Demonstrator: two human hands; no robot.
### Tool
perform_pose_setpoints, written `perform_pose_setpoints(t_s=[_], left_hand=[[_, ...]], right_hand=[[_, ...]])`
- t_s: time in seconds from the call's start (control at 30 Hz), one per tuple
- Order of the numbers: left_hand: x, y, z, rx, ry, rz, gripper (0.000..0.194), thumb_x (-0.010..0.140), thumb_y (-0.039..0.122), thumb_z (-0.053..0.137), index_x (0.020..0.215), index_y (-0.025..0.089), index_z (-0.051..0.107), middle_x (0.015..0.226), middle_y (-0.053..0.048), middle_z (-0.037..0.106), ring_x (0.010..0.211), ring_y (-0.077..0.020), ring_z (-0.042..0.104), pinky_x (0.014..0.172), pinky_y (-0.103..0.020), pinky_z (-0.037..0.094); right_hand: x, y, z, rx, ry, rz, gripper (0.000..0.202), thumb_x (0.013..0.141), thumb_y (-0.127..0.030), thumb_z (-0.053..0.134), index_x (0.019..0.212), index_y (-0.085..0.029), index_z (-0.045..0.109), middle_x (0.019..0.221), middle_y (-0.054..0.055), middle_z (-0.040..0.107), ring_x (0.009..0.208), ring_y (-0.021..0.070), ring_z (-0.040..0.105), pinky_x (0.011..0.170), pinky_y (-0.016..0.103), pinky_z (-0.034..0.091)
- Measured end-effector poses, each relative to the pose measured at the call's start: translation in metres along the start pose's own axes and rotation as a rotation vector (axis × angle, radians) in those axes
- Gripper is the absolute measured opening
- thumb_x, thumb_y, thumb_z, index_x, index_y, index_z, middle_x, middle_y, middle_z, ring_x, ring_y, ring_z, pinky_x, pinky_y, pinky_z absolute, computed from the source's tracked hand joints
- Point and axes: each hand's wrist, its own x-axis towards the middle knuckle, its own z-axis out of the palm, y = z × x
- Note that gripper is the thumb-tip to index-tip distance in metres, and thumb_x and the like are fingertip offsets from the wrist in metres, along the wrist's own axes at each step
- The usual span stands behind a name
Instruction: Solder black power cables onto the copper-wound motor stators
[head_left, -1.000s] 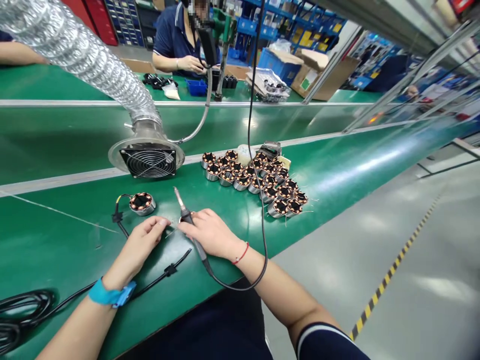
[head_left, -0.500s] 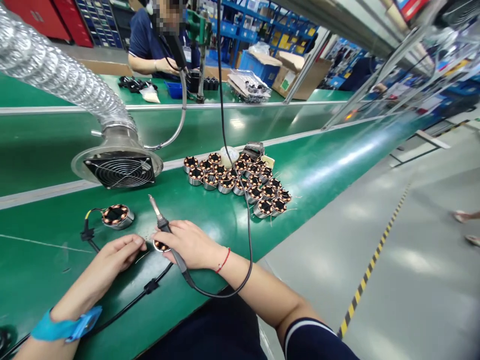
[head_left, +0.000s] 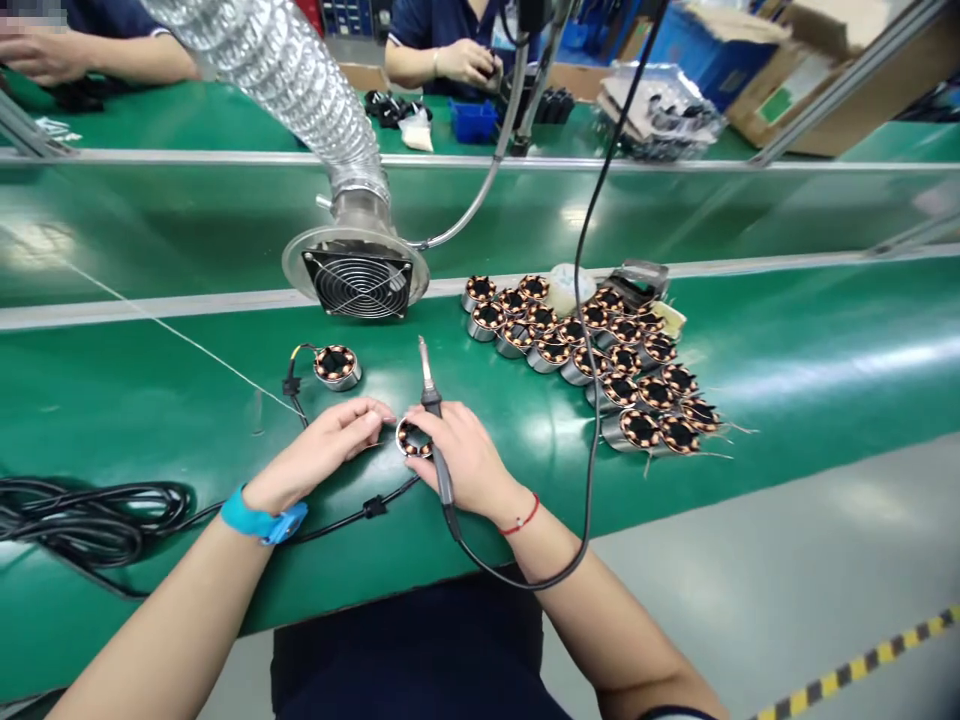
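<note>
My right hand (head_left: pixel 469 455) is closed around a soldering iron (head_left: pixel 442 470), whose metal tip points up and away from me. Fingers of that same hand also steady a small motor stator (head_left: pixel 407 437) with copper windings on the bench. Just left of it, my left hand (head_left: pixel 341 440) is closed in a pinch at a thin wire (head_left: pixel 373 445); the fingertips partly hide it. Beyond my left hand stands another stator (head_left: pixel 337 368), joined to a black cable (head_left: pixel 292 385) by coloured leads.
Several wound stators (head_left: pixel 551 350) stand grouped at the right. A fume extractor fan (head_left: pixel 360 283) hangs ahead on a foil duct (head_left: pixel 300 90). The iron's cord (head_left: pixel 598 400) loops past my right arm. Coiled black cable (head_left: pixel 97 520) lies left. Two people work across the bench.
The view has swung left, so the bench things sit further right in the picture and the coiled cable shows. My hands keep nearly the same hold on the iron, stator and wire.
</note>
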Motion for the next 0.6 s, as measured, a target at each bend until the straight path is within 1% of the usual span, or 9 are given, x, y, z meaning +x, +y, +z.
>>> perform_pose_setpoints(t_s=[0.1,0.13,0.17,0.2,0.27,0.37,0.43,0.53,0.6], left_hand=[[-0.008,0.004,-0.010,0.167,-0.137,0.011,0.030,0.086,0.046,0.058,0.091,0.017,0.060,0.081,0.000,0.053,0.073,-0.0114,0.045,0.067,-0.022,0.037],[-0.009,0.005,-0.012,0.196,-0.171,0.009,0.029,0.085,0.045,0.059,0.089,0.016,0.061,0.083,0.000,0.055,0.077,-0.0123,0.047,0.070,-0.023,0.037],[-0.010,0.006,-0.012,0.209,-0.177,0.007,0.028,0.086,0.045,0.058,0.087,0.016,0.062,0.083,-0.001,0.056,0.078,-0.0128,0.047,0.071,-0.024,0.037],[-0.009,0.006,-0.011,0.203,-0.156,0.003,0.028,0.087,0.044,0.057,0.087,0.016,0.063,0.083,-0.001,0.057,0.077,-0.0128,0.047,0.070,-0.024,0.037],[-0.007,0.006,-0.004,0.126,-0.089,-0.017,0.028,0.087,0.042,0.056,0.085,0.016,0.064,0.076,0.000,0.055,0.068,-0.0108,0.043,0.062,-0.023,0.033],[-0.002,0.005,0.008,-0.046,-0.082,-0.060,0.029,0.085,0.042,0.058,0.083,0.014,0.065,0.064,0.003,0.049,0.054,-0.0078,0.031,0.051,-0.023,0.021],[-0.001,0.004,0.013,-0.102,-0.075,-0.064,0.031,0.085,0.043,0.056,0.084,0.013,0.064,0.063,0.003,0.047,0.052,-0.0073,0.028,0.050,-0.023,0.019],[-0.004,0.004,0.010,-0.014,-0.061,-0.014,0.032,0.089,0.045,0.050,0.090,0.015,0.061,0.072,0.002,0.052,0.058,-0.0085,0.035,0.053,-0.022,0.026],[-0.007,0.003,0.005,0.132,-0.111,0.019,0.031,0.089,0.046,0.050,0.092,0.016,0.059,0.078,0.001,0.053,0.065,-0.0102,0.041,0.060,-0.023,0.033]], right_hand=[[-0.001,0.003,-0.002,-0.004,0.023,0.028,0.047,0.086,-0.027,0.063,0.128,-0.017,0.045,0.117,0.013,0.058,0.107,0.0259,0.050,0.093,0.044,0.046],[-0.001,0.004,-0.002,-0.006,0.025,0.031,0.047,0.086,-0.027,0.063,0.128,-0.016,0.046,0.117,0.013,0.058,0.108,0.0259,0.049,0.093,0.044,0.046],[-0.001,0.004,-0.002,-0.009,0.023,0.031,0.046,0.086,-0.026,0.063,0.128,-0.017,0.046,0.118,0.012,0.058,0.108,0.0260,0.049,0.094,0.044,0.046],[-0.001,0.004,-0.002,-0.016,0.019,0.030,0.046,0.086,-0.025,0.062,0.128,-0.017,0.046,0.118,0.012,0.058,0.109,0.0260,0.049,0.094,0.044,0.046],[-0.001,0.003,-0.001,-0.037,0.012,0.026,0.045,0.086,-0.025,0.061,0.128,-0.017,0.047,0.118,0.012,0.057,0.108,0.0262,0.049,0.093,0.044,0.046],[0.000,0.000,0.000,-0.066,-0.005,0.018,0.042,0.088,-0.026,0.058,0.128,-0.018,0.048,0.118,0.013,0.058,0.105,0.0264,0.050,0.090,0.044,0.047],[0.001,-0.002,0.000,-0.074,-0.017,0.015,0.040,0.089,-0.028,0.057,0.127,-0.018,0.048,0.118,0.013,0.058,0.104,0.0265,0.050,0.089,0.044,0.048],[0.002,-0.002,-0.001,-0.093,-0.029,0.045,0.044,0.087,-0.029,0.060,0.128,-0.018,0.047,0.119,0.012,0.058,0.104,0.0270,0.051,0.089,0.045,0.047],[0.002,-0.002,-0.001,-0.103,-0.014,0.064,0.047,0.086,-0.029,0.062,0.129,-0.017,0.046,0.120,0.012,0.059,0.103,0.0270,0.051,0.089,0.045,0.047]])
